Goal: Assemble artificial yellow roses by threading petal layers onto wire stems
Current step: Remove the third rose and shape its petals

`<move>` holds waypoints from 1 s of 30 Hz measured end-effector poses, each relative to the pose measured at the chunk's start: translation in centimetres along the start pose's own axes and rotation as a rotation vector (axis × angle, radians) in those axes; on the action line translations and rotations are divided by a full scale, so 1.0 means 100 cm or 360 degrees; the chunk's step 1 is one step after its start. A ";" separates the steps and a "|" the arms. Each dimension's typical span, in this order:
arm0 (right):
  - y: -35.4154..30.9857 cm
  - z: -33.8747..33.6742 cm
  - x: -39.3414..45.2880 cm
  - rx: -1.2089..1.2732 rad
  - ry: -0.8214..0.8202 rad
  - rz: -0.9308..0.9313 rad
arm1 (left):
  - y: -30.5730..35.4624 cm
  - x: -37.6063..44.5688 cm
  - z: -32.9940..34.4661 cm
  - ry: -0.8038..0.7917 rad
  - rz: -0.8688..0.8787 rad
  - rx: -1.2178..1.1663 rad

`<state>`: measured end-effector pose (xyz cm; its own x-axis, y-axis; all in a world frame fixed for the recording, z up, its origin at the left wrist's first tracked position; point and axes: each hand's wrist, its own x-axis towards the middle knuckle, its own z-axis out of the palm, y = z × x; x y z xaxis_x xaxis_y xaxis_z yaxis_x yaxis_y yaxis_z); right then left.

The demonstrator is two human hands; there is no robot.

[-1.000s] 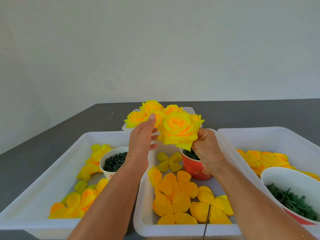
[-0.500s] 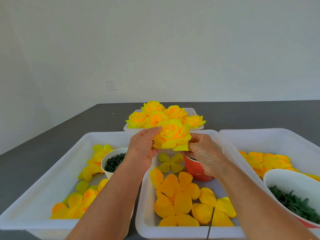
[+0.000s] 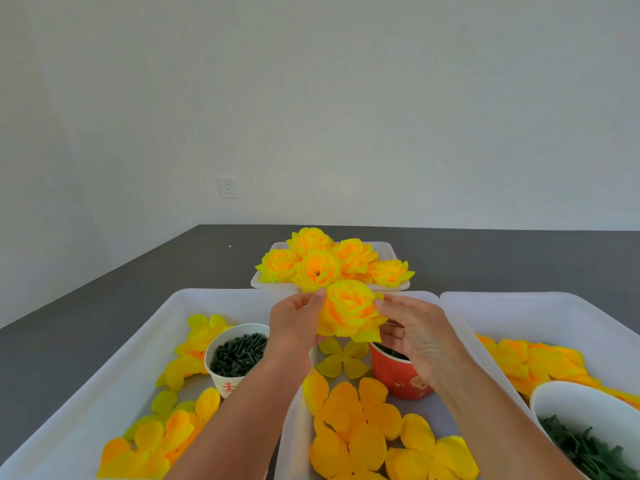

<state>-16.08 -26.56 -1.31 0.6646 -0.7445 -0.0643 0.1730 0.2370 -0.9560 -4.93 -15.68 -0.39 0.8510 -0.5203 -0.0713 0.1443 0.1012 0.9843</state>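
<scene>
I see a yellow rose (image 3: 349,311) with orange shading, orange-yellow petal layers (image 3: 353,407) in white trays (image 3: 104,393), a red cup (image 3: 398,379) with gold print, and a dark grey table (image 3: 104,289).

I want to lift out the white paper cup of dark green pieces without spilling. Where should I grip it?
Grip the white paper cup round its side wall below the rim, coming from above left. It stands upright and full in the left tray, and the left forearm crosses its right side.

Two bare forearms in view, left hand (image 3: 294,327) and right hand (image 3: 414,336). Sleeves, gloves, rings, watch: none visible.
</scene>
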 end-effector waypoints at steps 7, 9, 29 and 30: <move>-0.035 0.000 0.007 0.0109 0.0228 -0.0111 | 0.042 0.011 0.021 -0.0242 0.0053 -0.0016; -0.057 0.001 0.016 0.0085 0.0272 -0.0177 | 0.052 0.019 0.033 -0.0237 0.0077 -0.0005; -0.056 -0.013 0.141 -0.1007 0.0574 -0.0058 | 0.020 0.115 0.090 -0.0040 0.0441 0.1247; -0.054 -0.013 0.145 -0.1120 0.0588 -0.0070 | 0.019 0.116 0.090 -0.0041 0.0448 0.1297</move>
<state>-8.35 -39.40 2.50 0.3626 -0.9319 0.0046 -0.3882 -0.1556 -0.9083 0.66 -29.17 2.09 0.7877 -0.5871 0.1866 -0.4858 -0.4058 0.7742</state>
